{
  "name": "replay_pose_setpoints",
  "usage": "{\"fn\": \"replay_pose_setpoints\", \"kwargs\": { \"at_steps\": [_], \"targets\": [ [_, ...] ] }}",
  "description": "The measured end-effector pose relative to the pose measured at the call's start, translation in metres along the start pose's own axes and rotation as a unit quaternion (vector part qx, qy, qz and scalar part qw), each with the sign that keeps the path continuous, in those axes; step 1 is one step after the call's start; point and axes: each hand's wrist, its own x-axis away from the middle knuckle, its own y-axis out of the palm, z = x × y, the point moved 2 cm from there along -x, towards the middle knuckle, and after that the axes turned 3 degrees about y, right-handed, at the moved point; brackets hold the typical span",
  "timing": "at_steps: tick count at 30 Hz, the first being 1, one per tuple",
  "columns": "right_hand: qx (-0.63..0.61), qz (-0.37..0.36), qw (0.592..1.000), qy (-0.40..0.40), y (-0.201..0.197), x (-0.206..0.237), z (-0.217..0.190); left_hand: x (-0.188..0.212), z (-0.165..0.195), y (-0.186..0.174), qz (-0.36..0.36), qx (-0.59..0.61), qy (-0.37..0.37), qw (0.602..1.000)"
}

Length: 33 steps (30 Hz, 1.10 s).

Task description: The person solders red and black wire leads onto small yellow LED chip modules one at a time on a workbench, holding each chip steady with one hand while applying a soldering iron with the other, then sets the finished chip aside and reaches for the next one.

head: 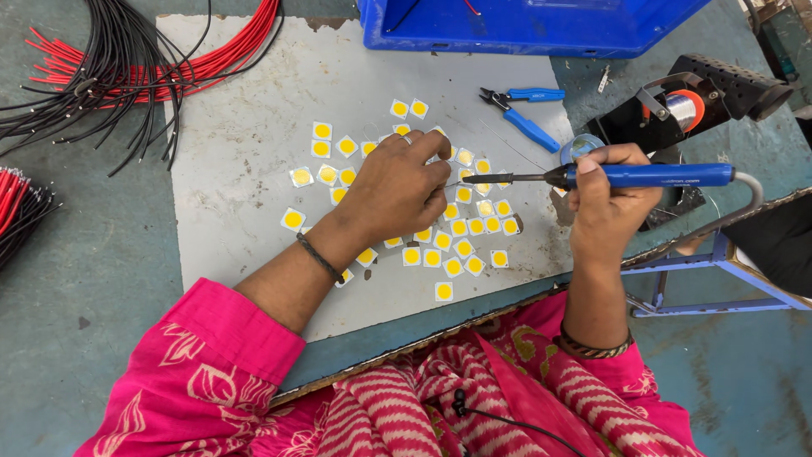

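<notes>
My right hand [607, 201] grips a blue-handled soldering iron [643, 176], its dark tip pointing left toward my left hand. My left hand [396, 188] rests fingers-curled on a grey metal sheet [245, 152], pinching something thin at the fingertips right at the iron's tip; what it is I cannot tell. Several small white squares with yellow round centres [461, 245] lie scattered on the sheet around and under my left hand.
Blue-handled cutters [524, 110] lie on the sheet at the back right. A black iron stand with a solder spool [689, 106] sits to the right. Bundles of red and black wires [127, 59] lie at the back left, more at the left edge [17, 207]. A blue crate [524, 25] stands behind.
</notes>
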Motion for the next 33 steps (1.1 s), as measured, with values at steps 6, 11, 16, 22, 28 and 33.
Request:
{"fn": "replay_pose_setpoints", "kwargs": {
  "at_steps": [6,11,16,22,28,33],
  "targets": [
    [0.022,-0.01,1.0,-0.006,0.003,0.001,-0.001,-0.001,0.0,0.003,0.002,-0.008,0.015,1.0],
    [0.008,-0.014,1.0,0.004,0.005,0.001,-0.002,-0.001,0.001,0.003,0.02,-0.011,0.027,0.999],
    [0.009,0.018,1.0,-0.012,0.003,0.005,-0.005,0.003,0.002,-0.001,0.04,-0.013,0.041,0.998],
    [-0.008,0.028,0.999,-0.02,-0.01,0.008,-0.008,0.004,0.01,0.003,0.034,0.003,0.059,0.998],
    [0.001,0.021,1.0,-0.001,-0.012,0.015,-0.009,0.004,0.015,0.004,0.019,-0.011,0.066,0.998],
    [0.007,0.019,1.0,0.015,-0.011,0.015,-0.007,0.004,0.016,0.004,0.007,-0.025,0.066,0.997]
  ]
}}
